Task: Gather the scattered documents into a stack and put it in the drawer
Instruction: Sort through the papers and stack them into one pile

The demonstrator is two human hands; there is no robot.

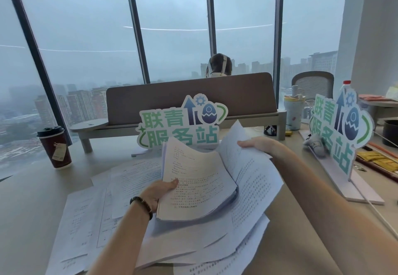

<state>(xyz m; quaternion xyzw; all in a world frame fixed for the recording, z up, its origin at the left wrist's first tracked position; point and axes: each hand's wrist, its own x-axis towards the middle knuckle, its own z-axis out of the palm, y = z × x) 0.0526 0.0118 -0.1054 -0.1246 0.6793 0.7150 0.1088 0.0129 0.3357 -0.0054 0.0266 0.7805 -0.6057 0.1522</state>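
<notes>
My left hand (160, 193) grips a thick stack of printed documents (193, 182) by its left edge, lifted above the desk. My right hand (257, 144) holds a few loose sheets (247, 167) by their far edge, raised just right of the stack and overlapping under it. More loose printed papers (90, 216) lie scattered flat on the beige desk (30, 199), to the left and beneath both hands. No drawer is in view.
A takeaway coffee cup (55, 146) stands at the left. A green lettered sign (181, 121) stands behind the papers, another sign (342, 132) at the right. A brown divider (189, 98) with a person behind it, a tumbler (294, 111) and clutter lie beyond.
</notes>
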